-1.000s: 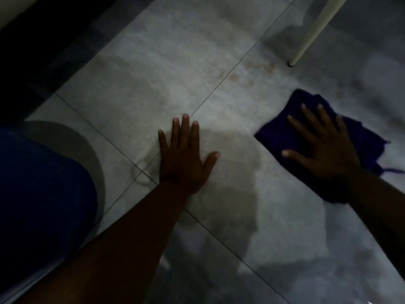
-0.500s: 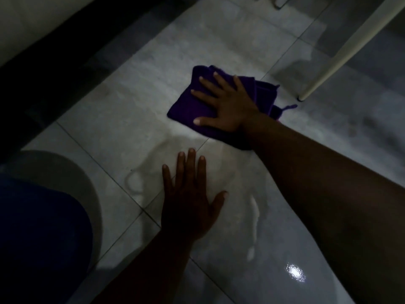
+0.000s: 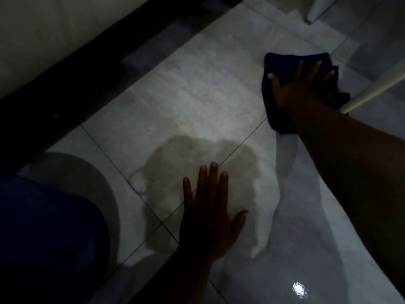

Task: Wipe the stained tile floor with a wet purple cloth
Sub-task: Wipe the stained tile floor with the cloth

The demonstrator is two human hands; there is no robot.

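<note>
The grey tile floor [image 3: 197,99] is dimly lit and glistens with wet streaks. At the upper right lies the dark purple cloth [image 3: 278,62], folded and flat on the tiles. My right hand [image 3: 300,86] presses down on it with fingers spread. Lower in the middle, my left hand [image 3: 210,218] rests flat on the floor across a grout line, fingers apart and holding nothing. A darker damp patch [image 3: 186,154] spreads just beyond its fingertips.
A white chair leg [image 3: 372,88] slants down right beside the cloth. Another white leg [image 3: 317,9] stands at the top. A dark skirting strip [image 3: 76,84] and pale wall run along the left. My knee in blue fabric [image 3: 43,238] fills the lower left.
My right hand has slid the cloth to the right, from above the left hand toward the chair leg. The left hand stays planted on the floor.
</note>
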